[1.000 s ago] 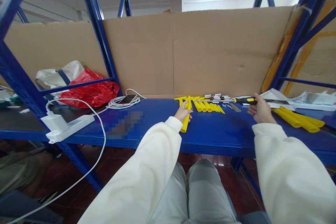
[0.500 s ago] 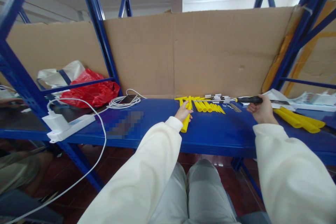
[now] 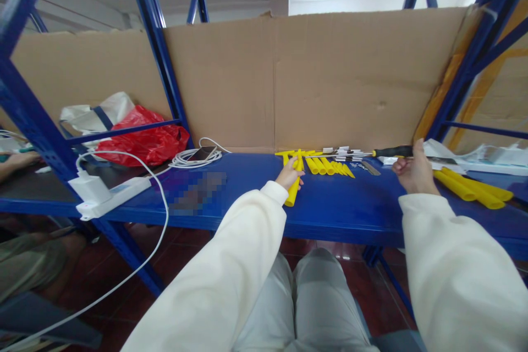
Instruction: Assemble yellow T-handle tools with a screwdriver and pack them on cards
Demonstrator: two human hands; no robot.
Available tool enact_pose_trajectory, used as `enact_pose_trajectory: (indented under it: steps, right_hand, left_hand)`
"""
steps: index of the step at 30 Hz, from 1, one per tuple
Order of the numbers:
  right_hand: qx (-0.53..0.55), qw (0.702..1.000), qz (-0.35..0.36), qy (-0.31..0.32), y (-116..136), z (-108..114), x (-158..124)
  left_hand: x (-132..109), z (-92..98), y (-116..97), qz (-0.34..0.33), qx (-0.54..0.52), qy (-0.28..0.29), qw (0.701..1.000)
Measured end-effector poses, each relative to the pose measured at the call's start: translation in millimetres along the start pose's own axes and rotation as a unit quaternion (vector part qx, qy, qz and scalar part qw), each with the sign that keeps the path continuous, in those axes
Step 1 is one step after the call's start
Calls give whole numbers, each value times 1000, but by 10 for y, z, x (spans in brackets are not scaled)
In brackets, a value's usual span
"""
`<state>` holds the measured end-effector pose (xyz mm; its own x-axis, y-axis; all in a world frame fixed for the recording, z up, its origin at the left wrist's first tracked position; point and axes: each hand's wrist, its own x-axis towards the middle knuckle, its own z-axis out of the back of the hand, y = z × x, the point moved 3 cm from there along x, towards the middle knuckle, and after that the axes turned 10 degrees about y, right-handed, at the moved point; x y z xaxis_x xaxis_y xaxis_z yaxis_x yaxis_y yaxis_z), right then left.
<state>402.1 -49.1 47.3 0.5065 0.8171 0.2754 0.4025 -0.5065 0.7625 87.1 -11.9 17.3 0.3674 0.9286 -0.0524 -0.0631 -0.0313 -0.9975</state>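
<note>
My left hand (image 3: pixel 287 177) is closed around a yellow plastic tube (image 3: pixel 292 197), tilted with its wide open end toward me. My right hand (image 3: pixel 413 171) grips a screwdriver (image 3: pixel 391 152) by its black-and-yellow handle, fingertips at the handle's rear end. Its long thin shaft runs leftward over the table to the upper end of the tube; whether the tip touches it is too small to tell. Just right of my left hand lies a row of yellow tubes (image 3: pixel 319 166) and smaller pointed yellow pieces (image 3: pixel 343 170). A small flat metal strip (image 3: pixel 371 168) lies between the hands.
Larger yellow tubes (image 3: pixel 474 187) lie right of my right hand. Black-and-white small parts (image 3: pixel 344 151) line the cardboard wall (image 3: pixel 350 77). On the left are a coiled white cable (image 3: pixel 192 160), a phone (image 3: pixel 204 153), a power strip (image 3: pixel 115 198), a red bag (image 3: pixel 144 137) and another person's hand (image 3: pixel 22 162).
My right hand's fingers have shifted on the screwdriver handle and point more upward; the handle sits slightly higher. My left hand and the tube stay nearly still. Another person's hand has appeared at far left.
</note>
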Motion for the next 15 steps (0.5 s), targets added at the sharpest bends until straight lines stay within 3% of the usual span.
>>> enact_pose_trajectory:
  steps: [2, 5, 10, 15]
  right_hand:
    - [-3, 999, -29, -40, 39, -60, -77]
    - [18, 997, -62, -45, 89, -136, -154]
    - [-13, 997, -64, -39, 96, -154, -154]
    - [-23, 999, -16, -36, 9, -41, 6]
  left_hand:
    - [14, 9, 12, -1, -5, 2, 1000]
    - [11, 16, 14, 0, -14, 4, 1000]
    - [-41, 11, -19, 1, -18, -4, 1000]
    - [-48, 13, -32, 2, -14, -12, 1000]
